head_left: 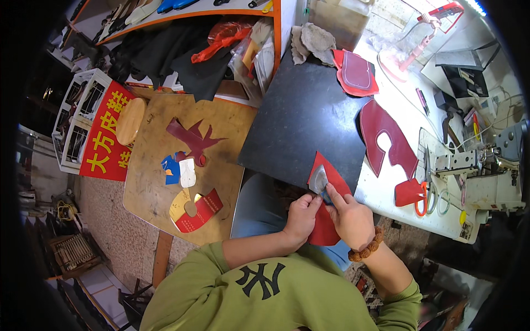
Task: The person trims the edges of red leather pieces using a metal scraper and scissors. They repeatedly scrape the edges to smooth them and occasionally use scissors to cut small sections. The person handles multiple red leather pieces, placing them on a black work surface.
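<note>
A piece of red leather (330, 234) lies over my lap at the near edge of the black board, its pointed end resting on that board. My left hand (301, 219) is closed, thumb and fingers pinching the leather's left edge. In my right hand (351, 218) is a leather knife with a rounded grey metal blade (318, 180), its index finger stretched along the tool. The blade lies over the red leather, close to the left fingertips. Most of the handle is hidden under the right fingers. A brown bead bracelet (366, 246) circles the right wrist.
The black board (301, 110) bridges a wooden table (152, 193) and a white worktop (381, 193). Dark red cut leather (393, 144), orange-handled scissors (423, 199) and a sewing machine (480, 171) are at the right. Leather scraps (194, 137) lie left; a lamp (411, 55) stands behind.
</note>
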Motion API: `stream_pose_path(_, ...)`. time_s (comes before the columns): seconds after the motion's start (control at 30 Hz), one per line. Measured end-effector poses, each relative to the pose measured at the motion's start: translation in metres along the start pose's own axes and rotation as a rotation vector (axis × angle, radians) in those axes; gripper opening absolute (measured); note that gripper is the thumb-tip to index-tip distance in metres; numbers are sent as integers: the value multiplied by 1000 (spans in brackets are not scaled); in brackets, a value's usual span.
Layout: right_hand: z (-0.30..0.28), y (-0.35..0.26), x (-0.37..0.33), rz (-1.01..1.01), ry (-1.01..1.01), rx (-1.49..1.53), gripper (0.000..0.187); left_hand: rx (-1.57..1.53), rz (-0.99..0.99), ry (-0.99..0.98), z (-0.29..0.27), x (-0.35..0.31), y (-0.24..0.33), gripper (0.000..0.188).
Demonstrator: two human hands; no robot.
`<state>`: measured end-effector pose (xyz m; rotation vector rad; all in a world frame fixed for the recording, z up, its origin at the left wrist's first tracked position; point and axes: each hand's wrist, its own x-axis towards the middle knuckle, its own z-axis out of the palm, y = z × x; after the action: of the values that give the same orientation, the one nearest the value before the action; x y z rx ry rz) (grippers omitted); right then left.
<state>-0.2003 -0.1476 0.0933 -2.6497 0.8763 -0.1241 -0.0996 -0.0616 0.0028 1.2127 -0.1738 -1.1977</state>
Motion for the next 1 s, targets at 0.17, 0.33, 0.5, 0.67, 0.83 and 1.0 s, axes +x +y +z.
stream_pose_path(0.17,7,-1,-11,-58,99,-156,49,83,100,7,2,6,-14,23)
stream_pose_path(0.33,15,-4,-16,-57,158,-49,48,148,82,-43,-2,6,-13,24)
stream_pose_path(0.5,19,-6,-13,-46,200,-29,46,304,141,-43,-5,7,-8,23)
stream_pose_path(0.67,17,-5,-12,-47,183,-67,45,418,231,-42,-7,8,-4,20)
stream_pose_path(0.83,17,-1,-7,-81,182,-95,46,402,207,-73,-7,8,1,18)
stream_pose_path(1.0,17,3,-1,-103,190,-85,45,459,181,-90,-9,7,6,15)
